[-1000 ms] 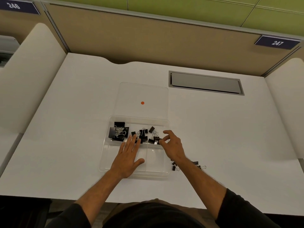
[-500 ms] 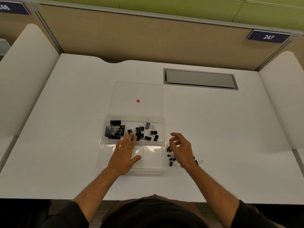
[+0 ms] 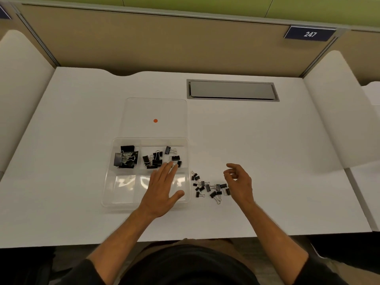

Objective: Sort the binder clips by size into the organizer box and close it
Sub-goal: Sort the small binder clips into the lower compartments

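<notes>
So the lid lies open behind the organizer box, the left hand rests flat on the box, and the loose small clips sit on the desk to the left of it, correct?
Not quite. The head view shows the loose small binder clips on the desk to the right of the organizer box, near the right hand. The rest holds: the lid lies open behind the box and the left hand rests flat on it.

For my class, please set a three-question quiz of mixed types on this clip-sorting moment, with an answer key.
1. True or false: the organizer box has its lid shut.
2. Where do the smallest binder clips lie? A) in the box's near row B) loose on the desk, right of the box C) on the lid
3. Fill in: the left hand rests flat over the box, while the right hand holds ____.

Key: 1 false, the lid lies open behind the box. 2 B. 3 nothing; its fingers are curled beside the loose clips.
</notes>
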`<state>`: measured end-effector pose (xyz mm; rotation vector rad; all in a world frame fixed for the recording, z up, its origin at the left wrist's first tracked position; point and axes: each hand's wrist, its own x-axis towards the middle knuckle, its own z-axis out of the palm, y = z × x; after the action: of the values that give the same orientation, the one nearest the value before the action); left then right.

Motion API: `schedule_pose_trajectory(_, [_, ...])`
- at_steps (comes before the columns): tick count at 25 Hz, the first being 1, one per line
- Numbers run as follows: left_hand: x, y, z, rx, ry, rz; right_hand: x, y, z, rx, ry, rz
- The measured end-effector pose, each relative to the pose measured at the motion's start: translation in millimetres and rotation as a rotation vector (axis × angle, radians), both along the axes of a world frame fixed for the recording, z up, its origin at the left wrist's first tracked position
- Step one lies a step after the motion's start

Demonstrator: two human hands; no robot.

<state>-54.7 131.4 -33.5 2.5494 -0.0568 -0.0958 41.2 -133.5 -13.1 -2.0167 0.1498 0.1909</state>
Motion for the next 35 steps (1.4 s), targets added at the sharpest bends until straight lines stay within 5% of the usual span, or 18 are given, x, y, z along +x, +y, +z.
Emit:
schedule_pose_trajectory(15, [8, -103, -3, 0.073, 0.058, 0.019, -5, -95, -21, -0.140, 0.087, 0.188])
schedule_pose_trajectory(26, [-3, -106, 4, 0.109, 0.053, 0.052, -8, -75, -62, -0.485, 0.048, 0.580])
schedule_pose_trajectory(35, [9, -102, -3, 0.152, 0.021, 0.033, -13, -78, -67, -0.624, 0.014, 0.590])
